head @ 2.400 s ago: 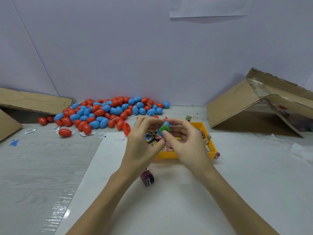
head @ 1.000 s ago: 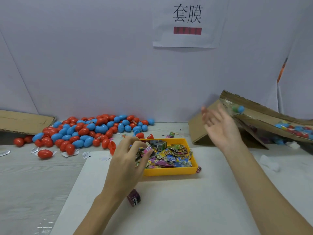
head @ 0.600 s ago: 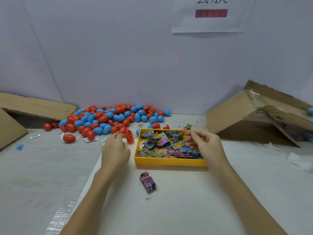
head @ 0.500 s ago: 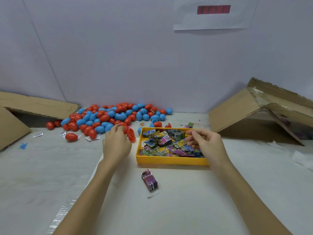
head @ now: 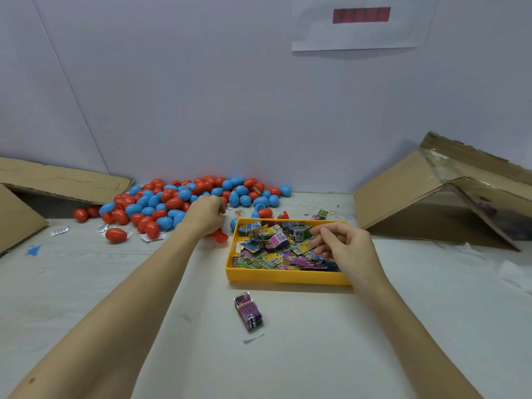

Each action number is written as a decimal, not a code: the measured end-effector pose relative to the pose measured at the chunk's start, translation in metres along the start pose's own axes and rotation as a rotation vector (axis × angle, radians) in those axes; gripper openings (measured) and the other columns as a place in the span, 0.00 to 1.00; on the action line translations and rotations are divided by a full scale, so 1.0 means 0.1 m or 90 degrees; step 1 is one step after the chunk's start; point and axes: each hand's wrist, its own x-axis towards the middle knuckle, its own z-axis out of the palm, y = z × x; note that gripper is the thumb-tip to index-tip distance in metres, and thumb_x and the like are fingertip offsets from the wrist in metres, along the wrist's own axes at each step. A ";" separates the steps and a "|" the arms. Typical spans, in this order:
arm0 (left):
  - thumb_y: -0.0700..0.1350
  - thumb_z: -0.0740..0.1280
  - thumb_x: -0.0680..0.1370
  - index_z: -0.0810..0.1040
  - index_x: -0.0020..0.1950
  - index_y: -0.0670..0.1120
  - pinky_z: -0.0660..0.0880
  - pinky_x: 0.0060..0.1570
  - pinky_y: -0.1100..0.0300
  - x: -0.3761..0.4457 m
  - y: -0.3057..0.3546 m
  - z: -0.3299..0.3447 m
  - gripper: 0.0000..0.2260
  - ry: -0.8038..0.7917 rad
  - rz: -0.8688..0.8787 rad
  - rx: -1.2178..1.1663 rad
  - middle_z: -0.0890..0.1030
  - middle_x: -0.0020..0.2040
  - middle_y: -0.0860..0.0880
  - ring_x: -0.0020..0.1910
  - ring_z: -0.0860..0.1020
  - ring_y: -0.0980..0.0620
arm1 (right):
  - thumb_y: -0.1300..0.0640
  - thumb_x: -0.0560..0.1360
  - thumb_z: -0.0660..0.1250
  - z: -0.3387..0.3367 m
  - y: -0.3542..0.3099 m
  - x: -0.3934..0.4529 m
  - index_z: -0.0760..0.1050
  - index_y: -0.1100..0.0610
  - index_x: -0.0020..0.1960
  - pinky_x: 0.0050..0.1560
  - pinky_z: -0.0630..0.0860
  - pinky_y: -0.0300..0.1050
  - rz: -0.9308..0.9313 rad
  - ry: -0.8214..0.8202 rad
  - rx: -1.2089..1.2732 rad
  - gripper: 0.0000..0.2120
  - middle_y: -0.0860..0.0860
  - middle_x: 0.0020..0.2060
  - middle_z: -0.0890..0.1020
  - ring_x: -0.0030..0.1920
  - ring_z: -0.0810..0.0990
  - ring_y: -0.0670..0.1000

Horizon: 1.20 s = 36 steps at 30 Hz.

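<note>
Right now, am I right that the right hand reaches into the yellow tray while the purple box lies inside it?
Not quite: in the head view the purple box lies outside the yellow tray, just in front of it. The right hand does reach in.

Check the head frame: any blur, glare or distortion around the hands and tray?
Head view: wide-angle stretches the frame edges; left hand at the egg pile slightly smeared, right hand over the yellow tray sharper; taped cardboard box shows glare; shadows soft.

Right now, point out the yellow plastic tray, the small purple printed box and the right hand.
yellow plastic tray point(head: 288, 276): head view, front wall.
small purple printed box point(head: 251, 312): head view, top face.
right hand point(head: 348, 247): head view, back of hand.
</note>
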 end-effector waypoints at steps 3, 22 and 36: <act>0.35 0.68 0.79 0.83 0.58 0.43 0.73 0.49 0.58 -0.19 0.02 -0.04 0.09 0.156 0.023 -0.188 0.83 0.57 0.44 0.55 0.79 0.46 | 0.63 0.83 0.63 0.01 0.01 0.01 0.84 0.58 0.50 0.38 0.79 0.36 0.002 -0.003 -0.010 0.10 0.55 0.38 0.86 0.37 0.84 0.48; 0.38 0.72 0.79 0.79 0.64 0.49 0.78 0.61 0.62 -1.36 0.58 -0.20 0.15 0.050 0.148 -0.777 0.84 0.59 0.55 0.60 0.82 0.55 | 0.62 0.83 0.65 0.11 0.00 -0.08 0.83 0.55 0.53 0.43 0.79 0.43 -0.098 0.000 -0.078 0.08 0.50 0.38 0.86 0.38 0.84 0.47; 0.40 0.77 0.75 0.81 0.60 0.43 0.81 0.53 0.58 -1.53 0.78 -0.19 0.15 0.152 0.283 -0.629 0.84 0.53 0.51 0.50 0.84 0.51 | 0.47 0.75 0.73 0.40 -0.13 -0.31 0.83 0.51 0.54 0.47 0.84 0.43 -0.127 -0.096 0.050 0.11 0.47 0.46 0.87 0.49 0.86 0.47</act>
